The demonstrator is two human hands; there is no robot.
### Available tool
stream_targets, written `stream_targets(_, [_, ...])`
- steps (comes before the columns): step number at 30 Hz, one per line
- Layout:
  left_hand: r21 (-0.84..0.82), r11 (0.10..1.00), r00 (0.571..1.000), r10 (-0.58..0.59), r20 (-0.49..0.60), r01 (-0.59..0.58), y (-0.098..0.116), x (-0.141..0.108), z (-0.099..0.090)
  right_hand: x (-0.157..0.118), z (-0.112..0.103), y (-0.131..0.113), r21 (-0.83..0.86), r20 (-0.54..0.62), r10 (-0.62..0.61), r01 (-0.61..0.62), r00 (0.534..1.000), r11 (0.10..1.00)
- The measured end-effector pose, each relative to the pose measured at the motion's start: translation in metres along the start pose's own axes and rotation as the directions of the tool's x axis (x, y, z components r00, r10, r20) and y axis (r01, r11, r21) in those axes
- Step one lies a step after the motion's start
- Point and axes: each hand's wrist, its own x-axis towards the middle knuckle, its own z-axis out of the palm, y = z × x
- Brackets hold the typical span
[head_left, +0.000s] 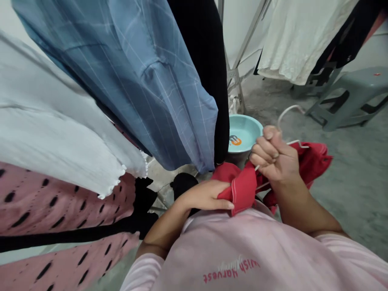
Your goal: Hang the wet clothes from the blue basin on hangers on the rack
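A red garment [245, 190] with pale stitching is bunched in front of my body, part of it spreading out to the right. My left hand [212, 195] is closed on its left part, thumb on top and the other fingers hidden by the cloth. A white clothes hanger [287, 115] is gripped in my right hand [274, 155], its hook rising above the fist. One end of the hanger lies over the right side of the red cloth, while the other end runs down behind the left part.
A blue checked shirt [157, 76], white garments [60, 129] and a pink black-marked garment [54, 202] hang close on the left. A light blue basin [245, 131] stands ahead. At the right are a grey stool [357, 91] and a hanging cream garment [303, 40].
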Motion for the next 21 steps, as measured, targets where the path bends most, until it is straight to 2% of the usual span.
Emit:
stream_targets(2, [-0.214,0.977,0.999,0.004,0.047,0.007,-0.004,0.003,0.002,0.000,-0.008,0.000,-0.078,-0.034,0.105,-0.108,0.994,0.991])
stream_targets(4, [-0.485,0.873,0.999,-0.031,0.020,0.037,-0.013,0.003,0.005,-0.004,-0.020,0.000,-0.192,-0.084,0.165,-0.179,0.983,0.965])
stream_targets(6, [-0.723,0.686,0.994,-0.107,0.007,0.079,-0.025,0.005,0.011,-0.012,-0.035,0.003,-0.344,-0.142,0.170,-0.210,0.975,0.915])
stream_targets(8, [-0.872,0.480,0.983,-0.186,0.006,0.097,-0.034,0.011,0.018,-0.023,-0.055,0.007,-0.545,-0.208,0.132,-0.227,0.969,0.807])
stream_targets(9, [-0.916,0.391,0.973,-0.230,-0.007,0.086,-0.037,0.016,0.022,-0.029,-0.066,0.009,-0.667,-0.250,0.090,-0.239,0.964,0.706])
stream_targets(10, [-0.948,0.314,0.959,-0.282,-0.033,0.060,-0.038,0.022,0.026,-0.035,-0.077,0.011,-0.787,-0.290,0.036,-0.260,0.956,0.560])
stream_targets(11, [-0.968,0.249,0.938,-0.342,-0.061,0.028,-0.037,0.029,0.030,-0.041,-0.087,0.011,-0.882,-0.317,-0.034,-0.281,0.948,0.379])
stream_targets(13, [-0.985,0.167,0.880,-0.460,-0.117,-0.043,-0.030,0.043,0.038,-0.053,-0.101,0.008,-0.954,-0.298,-0.182,-0.298,0.937,0.025])
stream_targets(14, [-0.982,0.174,0.860,-0.486,-0.152,-0.075,-0.024,0.050,0.042,-0.059,-0.105,0.005,-0.949,-0.269,-0.250,-0.300,0.930,-0.096])
stream_targets(15, [-0.969,0.228,0.856,-0.477,-0.197,-0.096,-0.017,0.056,0.045,-0.065,-0.106,0.001,-0.941,-0.247,-0.300,-0.302,0.921,-0.153])
stream_targets(16, [-0.939,0.329,0.866,-0.434,-0.248,-0.104,-0.009,0.062,0.048,-0.071,-0.104,-0.003,-0.943,-0.247,-0.318,-0.302,0.916,-0.138])
stream_targets(17, [-0.874,0.476,0.883,-0.361,-0.299,-0.102,-0.001,0.068,0.051,-0.077,-0.101,-0.007,-0.951,-0.274,-0.290,-0.303,0.917,-0.060])
stream_targets(19, [-0.567,0.822,0.921,-0.180,-0.345,-0.052,0.013,0.078,0.055,-0.089,-0.091,-0.012,-0.923,-0.352,-0.112,-0.325,0.929,0.206])
stream_targets(20, [-0.331,0.944,0.936,-0.108,-0.334,-0.010,0.020,0.083,0.057,-0.095,-0.085,-0.012,-0.873,-0.374,-0.009,-0.349,0.927,0.341])
stream_targets(21, [-0.077,0.997,0.950,-0.049,-0.307,0.026,0.026,0.087,0.060,-0.100,-0.080,-0.011,-0.809,-0.395,0.058,-0.377,0.917,0.452])
